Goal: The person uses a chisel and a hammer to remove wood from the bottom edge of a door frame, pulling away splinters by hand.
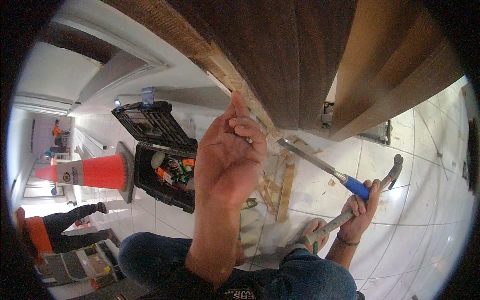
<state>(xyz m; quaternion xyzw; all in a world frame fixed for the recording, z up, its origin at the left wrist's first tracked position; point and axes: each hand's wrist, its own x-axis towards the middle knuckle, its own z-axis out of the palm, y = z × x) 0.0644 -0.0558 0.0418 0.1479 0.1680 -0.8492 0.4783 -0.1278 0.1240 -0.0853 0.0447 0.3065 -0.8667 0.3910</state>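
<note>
My left hand (pixel 230 160) is raised palm up, its index finger stretched out to the pale, chipped edge (pixel 240 87) of a dark brown wooden panel (pixel 250 45). Its other fingers are bent, and I see no tool in it. Lower right, my right hand (pixel 361 210) grips two tools together: a chisel (pixel 354 186) with a blue handle and steel blade, and a claw hammer (pixel 332 224). The chisel's blade points up and left toward the panel's lower end. Beyond my fingers the hammer's dark head (pixel 395 170) sticks out to the right.
Wood strips and chips (pixel 285 192) lie on the white tiled floor (pixel 390 240). An open black toolbox (pixel 165 200) holds assorted items at left. Beside it is an orange traffic cone (pixel 102 171). A person in orange and dark trousers (pixel 70 222) is at lower left, near an open case (pixel 85 267).
</note>
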